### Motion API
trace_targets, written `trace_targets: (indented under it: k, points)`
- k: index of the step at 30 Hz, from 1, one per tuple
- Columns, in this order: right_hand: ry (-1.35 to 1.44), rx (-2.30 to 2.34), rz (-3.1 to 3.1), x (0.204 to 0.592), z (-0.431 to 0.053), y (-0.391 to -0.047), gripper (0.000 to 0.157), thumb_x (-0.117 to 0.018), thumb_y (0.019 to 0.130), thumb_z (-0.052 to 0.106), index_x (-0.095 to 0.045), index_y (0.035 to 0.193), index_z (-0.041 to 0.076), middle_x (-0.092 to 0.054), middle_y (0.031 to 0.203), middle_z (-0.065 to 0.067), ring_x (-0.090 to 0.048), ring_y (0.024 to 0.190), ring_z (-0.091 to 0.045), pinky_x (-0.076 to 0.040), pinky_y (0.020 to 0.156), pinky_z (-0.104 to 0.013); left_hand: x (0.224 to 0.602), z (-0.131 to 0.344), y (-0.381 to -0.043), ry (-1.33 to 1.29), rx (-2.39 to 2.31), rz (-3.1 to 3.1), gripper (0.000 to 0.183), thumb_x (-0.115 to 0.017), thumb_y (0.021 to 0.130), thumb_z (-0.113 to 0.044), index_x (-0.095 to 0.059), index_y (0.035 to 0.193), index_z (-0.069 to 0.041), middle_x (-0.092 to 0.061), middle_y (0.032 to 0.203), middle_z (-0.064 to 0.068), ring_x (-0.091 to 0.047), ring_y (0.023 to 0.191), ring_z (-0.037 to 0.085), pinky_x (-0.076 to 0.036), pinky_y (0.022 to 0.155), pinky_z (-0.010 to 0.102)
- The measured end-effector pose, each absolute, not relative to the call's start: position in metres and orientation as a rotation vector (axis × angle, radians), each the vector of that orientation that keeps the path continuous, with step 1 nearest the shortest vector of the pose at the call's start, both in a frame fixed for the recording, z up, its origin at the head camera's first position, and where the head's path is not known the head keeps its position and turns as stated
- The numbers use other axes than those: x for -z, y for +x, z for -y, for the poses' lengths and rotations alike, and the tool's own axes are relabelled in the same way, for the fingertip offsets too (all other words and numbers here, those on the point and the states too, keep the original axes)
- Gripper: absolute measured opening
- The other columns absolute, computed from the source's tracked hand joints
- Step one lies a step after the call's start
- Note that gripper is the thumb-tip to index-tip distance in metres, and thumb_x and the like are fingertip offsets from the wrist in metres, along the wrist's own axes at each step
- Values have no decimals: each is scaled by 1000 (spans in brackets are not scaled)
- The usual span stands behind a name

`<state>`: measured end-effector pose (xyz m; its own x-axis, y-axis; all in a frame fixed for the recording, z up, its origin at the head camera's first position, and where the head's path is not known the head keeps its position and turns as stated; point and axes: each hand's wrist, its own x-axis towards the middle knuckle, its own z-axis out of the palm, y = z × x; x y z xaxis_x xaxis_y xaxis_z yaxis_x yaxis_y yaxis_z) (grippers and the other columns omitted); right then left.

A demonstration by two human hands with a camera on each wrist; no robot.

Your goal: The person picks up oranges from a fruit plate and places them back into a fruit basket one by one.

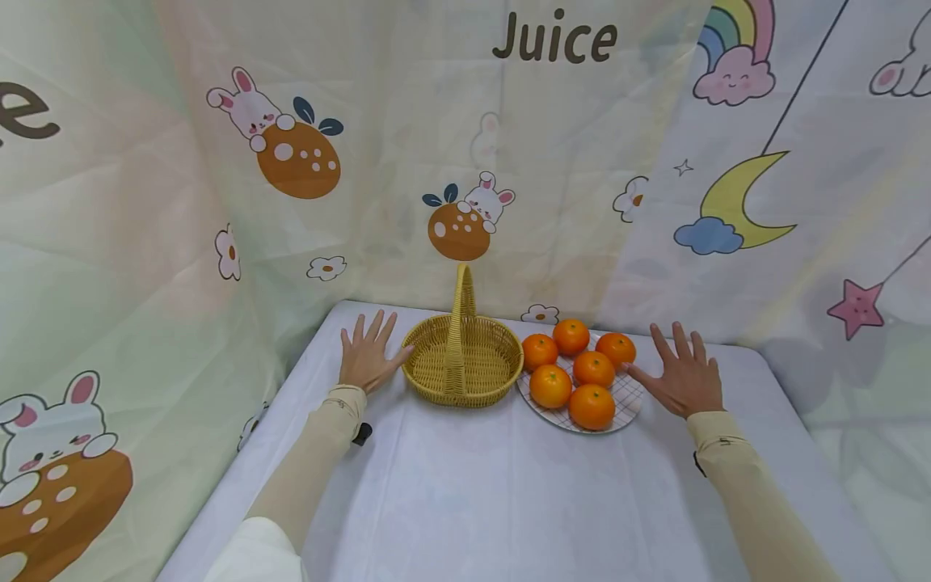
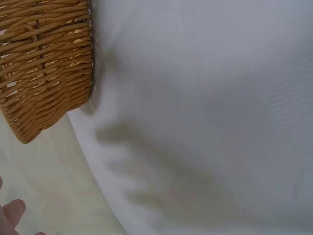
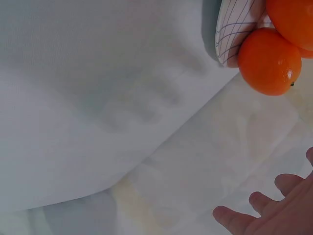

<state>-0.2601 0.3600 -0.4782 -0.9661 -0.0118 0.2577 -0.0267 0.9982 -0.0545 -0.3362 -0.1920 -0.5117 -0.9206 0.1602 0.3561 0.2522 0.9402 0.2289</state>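
Note:
A yellow-brown wicker basket (image 1: 502, 390) with a tall arched handle stands near the back of the table, nothing inside it. To its right, a round checked plate (image 1: 627, 404) bears several oranges (image 1: 593, 369). My left hand (image 1: 366, 360) hovers left of the basket with fingers spread; its thumb is by the rim, and whether they touch I cannot tell. At the plate's right side my right hand (image 1: 685, 380) is spread too, holding nothing, thumb near an orange (image 3: 270, 61). In the left wrist view only fingertips and the basket's woven side (image 2: 49, 63) show.
A white cloth covers the table (image 1: 465, 501). Printed fabric hangs (image 1: 393, 162) behind and at both sides, close to the table's back edge. A small black object (image 1: 362, 434) shows beside the left wrist.

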Motion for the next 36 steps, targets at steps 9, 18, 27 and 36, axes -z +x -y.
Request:
trace_targets:
  k: [9,18,27,36]
  points:
    - [53,-275,2722,471,-344,-256,52,-64,91,31,-53,127,-4,-48,127,-29,-48,111,-47,-47,84,-63,513,183,-328,-287,910,2641,58,-52,99,-39,-38,147,-11,-39,146,13,-53,120,32,-47,90,50]
    - [77,-568,2676,488,-301,-238,45,-63,93,31,-58,122,-3,-56,114,-21,-56,90,-34,-52,79,-51,528,164,-316,-135,1155,2542,45,-57,97,-25,-46,139,-10,-43,138,9,-56,108,27,-49,80,44]
    - [5,-731,2747,512,-275,-221,55,-61,92,45,-52,127,3,-53,120,-17,-53,98,-33,-50,81,-48,542,158,-313,-117,1318,2506,38,-55,96,-13,-51,133,-6,-44,133,10,-53,110,25,-51,82,41]
    - [-80,-838,2727,533,-272,-215,78,-63,84,62,-52,131,1,-49,123,-19,-50,104,-34,-46,89,-52,548,158,-317,-173,1348,2433,31,-55,96,-11,-55,126,-3,-49,124,13,-56,108,26,-52,83,41]
